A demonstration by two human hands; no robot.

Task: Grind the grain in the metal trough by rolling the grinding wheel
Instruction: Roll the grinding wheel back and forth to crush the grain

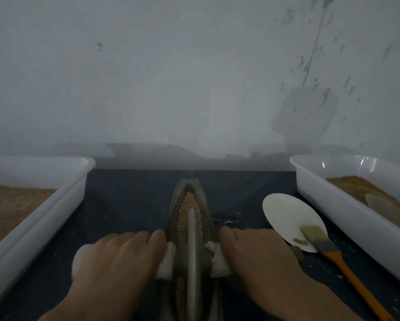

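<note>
Between two white tubs, left hand and right hand each grasp the cloth-wrapped axle of a grinding wheel standing in the grain-filled metal trough.

Dull metal trough and wheel — glossy white plastic trays — matt dark cloth.

Boat-shaped metal trough on dark cloth, tan grain inside, grey wheel upright on edge in it.

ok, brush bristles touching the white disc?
Touching. Head view: the brush bristles lie directly on the white disc near its lower right edge, no gap visible.
</note>
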